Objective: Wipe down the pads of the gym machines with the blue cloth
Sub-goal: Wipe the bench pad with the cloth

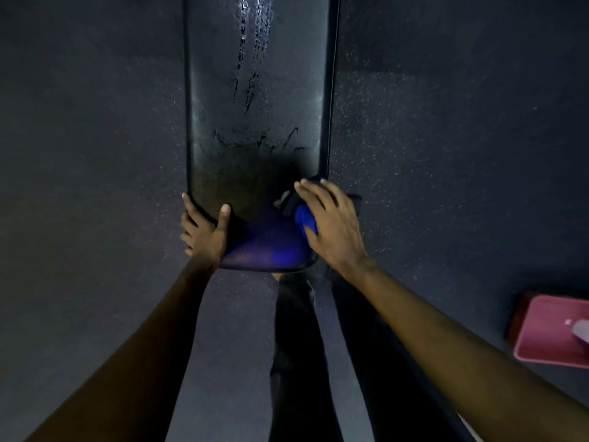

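The pad (255, 122) stretches straight away from the person. Its long axis runs from the rounded near end by their hands to the far end, which passes out of sight at the top. It lies flat, narrow across and long fore and aft, above the dark speckled floor (95, 154). Wet streaks (251, 59) and beads of liquid run lengthwise down its middle, with a few smeared marks across it nearer the hands.

The left hand (204, 232) grips the pad's near left corner, with the thumb hooked over the top surface and the fingers curled round the edge below. The right hand (331, 224) rests on the near right corner with the blue cloth (305, 221) bunched beneath it. Its fingers are nearly straight and close together, pointing up the pad, and a fold of cloth bulges out beside the thumb. A blue sheen shows on the pad's near end between the two hands.

The person's dark trouser legs (293, 346) stand just behind the pad. A pink tray (541, 333) sits on the floor well off to the right.
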A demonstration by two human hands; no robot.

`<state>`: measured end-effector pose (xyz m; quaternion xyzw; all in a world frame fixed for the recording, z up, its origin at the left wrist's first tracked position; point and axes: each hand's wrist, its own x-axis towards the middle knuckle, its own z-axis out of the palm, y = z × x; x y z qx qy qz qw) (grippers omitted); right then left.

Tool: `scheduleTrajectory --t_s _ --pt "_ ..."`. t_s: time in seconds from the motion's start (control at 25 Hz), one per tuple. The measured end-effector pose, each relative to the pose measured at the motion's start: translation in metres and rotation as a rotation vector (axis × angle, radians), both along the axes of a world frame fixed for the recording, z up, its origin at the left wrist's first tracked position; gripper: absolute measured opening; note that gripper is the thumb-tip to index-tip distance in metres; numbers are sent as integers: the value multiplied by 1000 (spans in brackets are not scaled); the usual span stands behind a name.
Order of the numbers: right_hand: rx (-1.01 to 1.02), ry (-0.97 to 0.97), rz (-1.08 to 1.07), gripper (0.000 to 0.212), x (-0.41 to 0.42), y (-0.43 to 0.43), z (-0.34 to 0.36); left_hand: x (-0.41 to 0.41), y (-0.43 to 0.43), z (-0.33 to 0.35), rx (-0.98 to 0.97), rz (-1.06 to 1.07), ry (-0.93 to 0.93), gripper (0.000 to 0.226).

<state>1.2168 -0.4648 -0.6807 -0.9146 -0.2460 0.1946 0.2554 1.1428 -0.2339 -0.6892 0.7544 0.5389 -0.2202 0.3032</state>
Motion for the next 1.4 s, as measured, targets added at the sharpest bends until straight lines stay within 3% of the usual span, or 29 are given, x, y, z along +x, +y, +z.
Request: scheduleTrajectory --t_s 0.16,0.24,0.36,0.44,0.56,0.64,0.8,0.84,1.0,1.04,1.16,1.2,1.32,1.4 --pt "98 91 -547 64 51 31 -10 0 1 -2 -3 -1 15 89" --pt "87 160 -633 66 23 32 -3 2 1 -2 0 -7 17 89" --pt "-3 130 -352 73 -17 27 11 -1 1 -2 -7 -12 12 89" --pt "8 21 -177 70 18 34 1 -4 2 -7 9 -19 0 90" --pt "-33 -13 -272 67 67 59 -3 -5 6 -10 -35 -27 13 92" --pt "-102 -13 -269 69 53 70 4 -4 6 -7 -62 -25 27 93" --pt "-137 -122 354 73 34 69 4 -1 9 -3 -92 -3 7 94" --pt "-120 -132 362 72 50 75 -1 -2 9 -2 -100 -9 6 94" --pt "-169 -107 -76 64 76 120 -2 -3 10 0 -113 -38 -2 94" --pt "-196 -115 -41 65 65 129 0 -5 10 1 -108 -53 -21 94" --pt "-213 -139 366 69 49 134 5 -28 12 2 -137 -14 -216 85" --pt "-213 -140 378 69 60 136 5 -40 9 2 -129 18 -285 80" --pt "-201 -106 58 66 87 162 2 -63 -6 -2 -83 38 -305 76" --pt "-240 -121 115 66 69 182 3 -64 -8 -9 -64 15 -300 74"
